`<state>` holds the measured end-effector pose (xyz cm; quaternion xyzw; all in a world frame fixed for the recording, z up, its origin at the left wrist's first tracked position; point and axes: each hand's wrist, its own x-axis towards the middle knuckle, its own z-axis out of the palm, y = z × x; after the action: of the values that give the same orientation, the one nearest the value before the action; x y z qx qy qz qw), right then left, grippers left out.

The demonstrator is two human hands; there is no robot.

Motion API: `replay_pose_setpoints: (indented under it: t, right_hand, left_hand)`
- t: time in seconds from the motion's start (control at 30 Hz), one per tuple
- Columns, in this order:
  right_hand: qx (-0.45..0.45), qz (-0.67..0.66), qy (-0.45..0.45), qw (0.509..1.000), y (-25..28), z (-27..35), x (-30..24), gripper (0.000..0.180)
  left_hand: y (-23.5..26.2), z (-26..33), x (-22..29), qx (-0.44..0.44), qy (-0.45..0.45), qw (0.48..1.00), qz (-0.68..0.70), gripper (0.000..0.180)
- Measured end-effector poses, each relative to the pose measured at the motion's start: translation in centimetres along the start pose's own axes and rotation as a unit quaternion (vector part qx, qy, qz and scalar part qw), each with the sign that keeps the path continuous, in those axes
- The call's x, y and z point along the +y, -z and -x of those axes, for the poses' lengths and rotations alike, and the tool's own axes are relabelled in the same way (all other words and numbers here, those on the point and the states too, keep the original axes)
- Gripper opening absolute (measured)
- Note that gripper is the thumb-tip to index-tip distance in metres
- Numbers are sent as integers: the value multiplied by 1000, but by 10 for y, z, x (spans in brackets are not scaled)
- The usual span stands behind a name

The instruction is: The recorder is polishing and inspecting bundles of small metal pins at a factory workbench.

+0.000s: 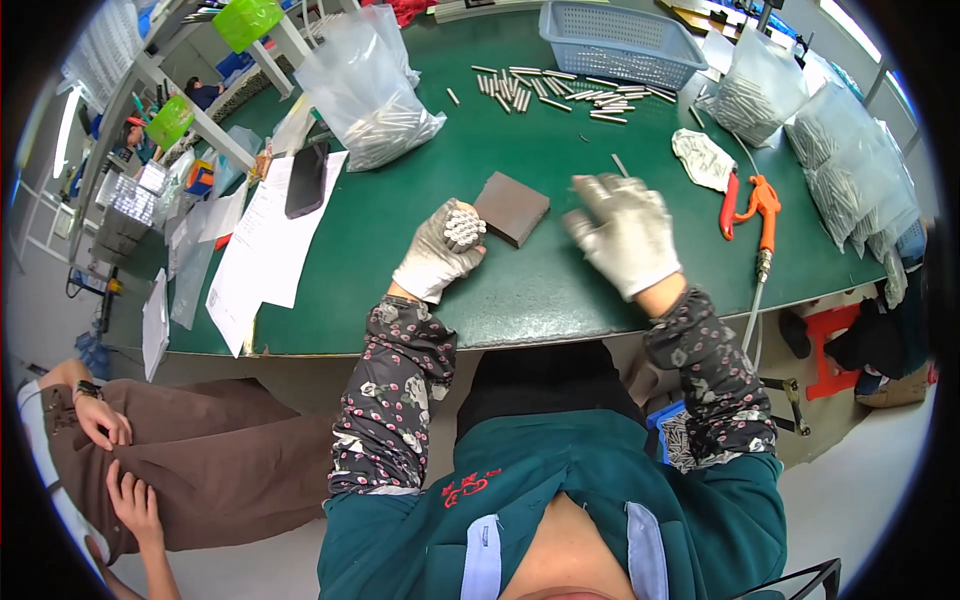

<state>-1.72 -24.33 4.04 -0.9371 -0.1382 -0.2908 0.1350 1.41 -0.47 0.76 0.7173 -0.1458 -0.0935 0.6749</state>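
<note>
My gloved left hand [440, 250] is closed around a bundle of short metal pins [464, 230], their round ends facing up. Just to its right a dark brown square block [512, 208] lies flat on the green table. My gloved right hand [625, 232] hovers on the block's other side, fingers spread and slightly blurred, with nothing visible in it. A single metal pin [620, 165] lies just beyond its fingertips. Farther back, loose metal pins [570, 90] are scattered in front of a blue plastic basket [622, 45].
Bags of pins stand at the back left [375, 125] and right [755, 90]. An orange air gun [764, 215] with a hose and a crumpled white glove [703, 158] lie to the right. Papers [262, 245] and a black phone [307, 180] lie left. A seated person [190, 450] is beside me.
</note>
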Motion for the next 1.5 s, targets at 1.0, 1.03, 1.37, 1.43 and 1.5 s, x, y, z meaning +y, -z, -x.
replay_pose_setpoints:
  t: [1.0, 1.03, 1.37, 1.43, 1.5]
  right_hand:
    - [-110, 12, -65, 992, -21, -12, 6, 56]
    - [-71, 13, -52, 996, -21, -6, 9, 56]
    - [39, 44, -116, 992, 42, 44, 68, 35]
    - [32, 95, -212, 972, 58, 49, 96, 29]
    - [12, 204, -359, 911, 57, 61, 146, 27]
  left_hand:
    - [-2, -2, 2, 16, 38, 999, -19, 41]
    - [-5, -3, 1, 22, 40, 999, -21, 41]
    - [5, 0, -15, 30, -28, 997, -64, 40]
    - [4, 1, -15, 31, -30, 997, -58, 40]
    - [1, 0, -13, 27, -32, 998, -53, 40]
